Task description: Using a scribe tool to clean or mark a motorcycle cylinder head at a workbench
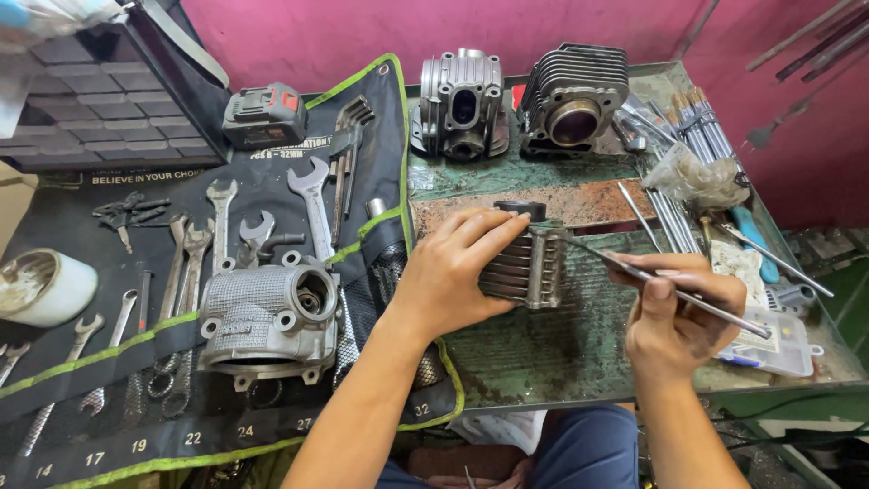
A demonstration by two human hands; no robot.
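The left hand (450, 272) is wrapped around a small metal engine block with fins (527, 263), pressing it down on the green surface (543, 353). The right hand (679, 312) is pinched shut on a thin metal rod (670, 288), and the rod's tip touches the block's side. Two more engine parts (520, 104) stand at the back. Wrenches (208, 244) lie on a black tool roll (272, 190) to the left.

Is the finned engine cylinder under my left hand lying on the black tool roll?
No, the finned cylinder under the left hand rests on the green workbench, just right of the tool roll.
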